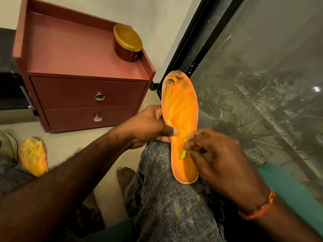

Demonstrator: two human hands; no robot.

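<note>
Insole (pixel 181 119) on knee (pixel 157 154), second insole (pixel 33 156) left, tin (pixel 127 43) on cabinet (pixel 70 55)

Insoles: two, the held insole (pixel 180 117) and the floor insole (pixel 33 156)
Hands: two, left hand (pixel 148 127) and right hand (pixel 222 161)
Yellow scrap (pixel 183 154): one
Cabinet (pixel 70 49): one
Drawers: two, upper drawer (pixel 70 92) and lower drawer (pixel 73 117)
Knobs: two, upper knob (pixel 100 96) and lower knob (pixel 97 118)
Gold-lidded tin (pixel 127 42): one
Wristband (pixel 257 208): one
Bare foot (pixel 125 177): one
</note>
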